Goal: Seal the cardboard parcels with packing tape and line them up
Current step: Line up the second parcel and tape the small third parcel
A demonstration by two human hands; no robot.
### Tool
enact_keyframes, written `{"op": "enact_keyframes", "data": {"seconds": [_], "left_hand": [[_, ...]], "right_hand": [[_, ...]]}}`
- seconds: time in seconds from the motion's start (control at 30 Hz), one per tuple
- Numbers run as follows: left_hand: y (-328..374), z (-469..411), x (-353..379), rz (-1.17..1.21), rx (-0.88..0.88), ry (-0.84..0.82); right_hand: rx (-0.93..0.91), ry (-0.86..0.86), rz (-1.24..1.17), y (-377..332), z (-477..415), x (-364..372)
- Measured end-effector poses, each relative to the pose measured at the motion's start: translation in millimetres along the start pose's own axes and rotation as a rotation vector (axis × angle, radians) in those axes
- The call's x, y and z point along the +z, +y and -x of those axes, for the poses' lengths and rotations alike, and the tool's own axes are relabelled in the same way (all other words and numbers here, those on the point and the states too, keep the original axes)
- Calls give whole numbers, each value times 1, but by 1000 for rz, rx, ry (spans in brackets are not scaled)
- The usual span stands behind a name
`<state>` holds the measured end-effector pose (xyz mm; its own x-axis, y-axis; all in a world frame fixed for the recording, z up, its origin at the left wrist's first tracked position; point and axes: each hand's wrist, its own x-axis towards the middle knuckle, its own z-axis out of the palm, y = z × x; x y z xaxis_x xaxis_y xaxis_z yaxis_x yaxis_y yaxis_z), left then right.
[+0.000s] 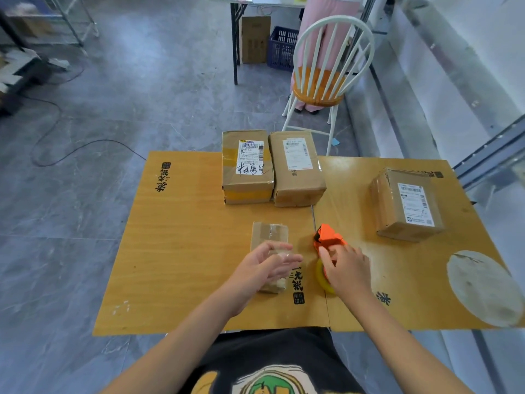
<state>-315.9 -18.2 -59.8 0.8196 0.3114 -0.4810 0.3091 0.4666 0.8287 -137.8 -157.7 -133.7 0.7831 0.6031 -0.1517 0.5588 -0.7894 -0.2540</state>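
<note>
A small cardboard parcel (269, 237) with clear tape on its top lies in the middle of the wooden table (181, 251). My left hand (264, 265) hovers over its near half with straight fingers. My right hand (345, 268) grips an orange tape dispenser (328, 238) with a yellowish tape roll (324, 278), standing just right of the parcel. Two larger labelled parcels (247, 166) (295, 169) stand side by side at the table's far edge. A third labelled parcel (406, 204) sits apart at the right.
A worn white patch (483, 288) marks the table's near right corner. Behind the table stands a white chair with an orange seat (321, 86), with a person in pink trousers (329, 21) beyond it. A blue crate (282, 48) and a cardboard box (255, 38) sit on the floor.
</note>
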Motion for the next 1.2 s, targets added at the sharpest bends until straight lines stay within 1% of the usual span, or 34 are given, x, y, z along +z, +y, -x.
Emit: {"op": "enact_keyframes", "data": {"seconds": [0.03,0.07,0.1,0.17,0.2,0.23,0.27,0.3,0.4,0.47,0.53,0.6,0.67,0.77,0.9,0.97,1.03,1.13,1.2], "left_hand": [[2,2,0,-61,-5,-36],[4,4,0,-117,-11,-72],[6,6,1,-163,-14,-105],[8,9,1,-222,-8,-153],[8,10,1,-238,-4,-167],[8,11,1,-248,-1,-176],[7,12,0,-255,2,-180],[5,12,-1,-261,5,-185],[2,12,-4,-280,1,-196],[1,12,-5,-267,-1,-201],[-1,11,-7,-216,-2,-190],[-4,10,-9,-64,-21,-157],[-6,8,-11,145,-48,-106],[-8,7,-12,409,-66,-60],[-8,4,-12,814,-133,-15],[-8,2,-12,1010,-162,-25],[-8,-1,-11,1071,-160,-22],[-9,-9,-9,1033,-154,31],[-13,-11,-9,1051,-145,25]], "right_hand": [[2,-50,-228,-14,0,-14],[43,-170,-433,-30,0,-28],[105,-343,-579,-45,0,-42],[187,-705,-735,-66,-1,-59],[199,-842,-797,-73,-1,-64],[213,-936,-863,-78,-1,-66],[227,-979,-926,-82,0,-68],[243,-972,-983,-87,0,-69],[267,-870,-1192,-92,1,-68],[240,-873,-1319,-92,1,-67],[224,-827,-1461,-90,0,-68],[247,-719,-1664,-87,1,-69],[226,-623,-1837,-81,2,-67],[142,-585,-1979,-74,7,-63],[21,-602,-1969,-69,11,-62],[-8,-598,-1943,-71,15,-63],[-4,-561,-1908,-75,21,-63],[64,-507,-1865,-84,30,-61],[88,-454,-1812,-92,36,-59]]}}
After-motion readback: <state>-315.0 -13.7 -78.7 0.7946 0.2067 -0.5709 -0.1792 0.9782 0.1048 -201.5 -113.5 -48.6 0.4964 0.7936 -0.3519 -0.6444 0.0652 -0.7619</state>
